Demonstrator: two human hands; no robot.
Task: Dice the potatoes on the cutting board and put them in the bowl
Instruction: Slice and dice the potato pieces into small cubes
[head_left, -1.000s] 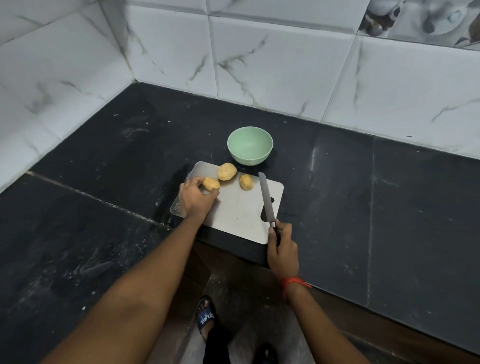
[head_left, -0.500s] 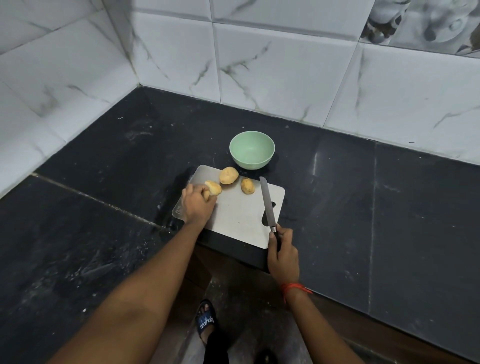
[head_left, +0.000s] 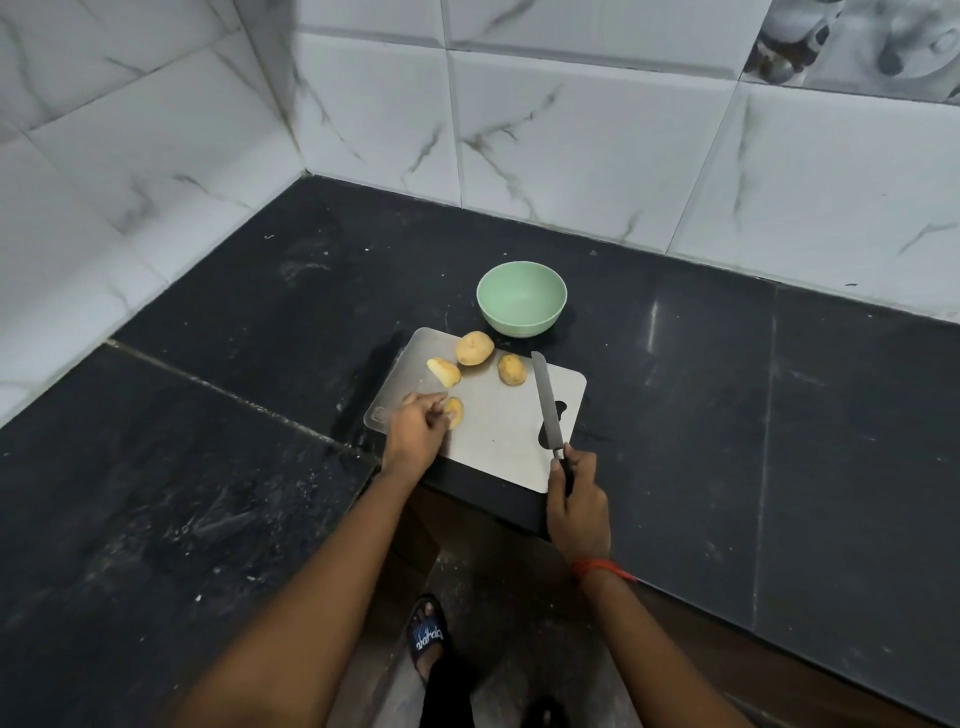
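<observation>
As the right hand (head_left: 577, 506) clasps the knife (head_left: 545, 400), the left hand's (head_left: 415, 434) grip pinches a potato piece (head_left: 455, 412) — fingertips only.

Four potato pieces (head_left: 474, 348) on board (head_left: 498, 436); bowl (head_left: 521, 298) beyond.

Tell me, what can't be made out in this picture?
Head view.
Knife handle: wrapped by the right hand.
Potato piece at the left hand: fingers hide its left side.
Wall tile picture: blurred, cut off by the top right edge.
Sandal lettering: too small.

Home kitchen, black stone counter (head_left: 727, 395), tiled wall (head_left: 571, 145)
</observation>
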